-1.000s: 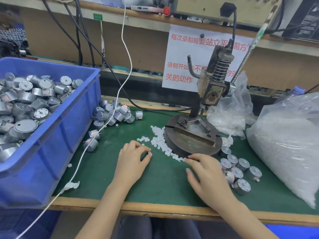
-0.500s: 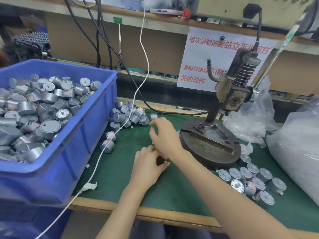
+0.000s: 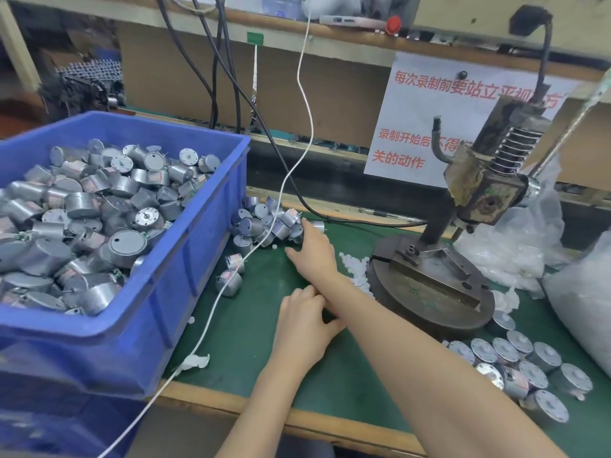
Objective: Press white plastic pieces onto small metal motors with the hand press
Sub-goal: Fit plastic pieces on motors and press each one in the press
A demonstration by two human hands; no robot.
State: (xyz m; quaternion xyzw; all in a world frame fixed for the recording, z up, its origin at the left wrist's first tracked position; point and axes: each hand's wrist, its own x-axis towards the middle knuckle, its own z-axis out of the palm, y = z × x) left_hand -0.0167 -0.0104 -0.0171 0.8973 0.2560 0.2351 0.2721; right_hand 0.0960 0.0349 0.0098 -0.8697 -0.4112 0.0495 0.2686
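Loose motors lie heaped beside the blue bin, with white pieces scattered against the base of the press. The right hand, fingers stretched and empty, touches the heap; a hasty grab could scatter motors or snag the white cable. The left hand curls under that forearm; what it holds, if anything, I cannot tell.

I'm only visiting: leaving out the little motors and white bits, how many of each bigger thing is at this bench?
Blue crate: 1
Hand press: 1
Plastic bags: 2, one behind the press, one at the far right
Hands: 2, left hand and right hand
Total: 6
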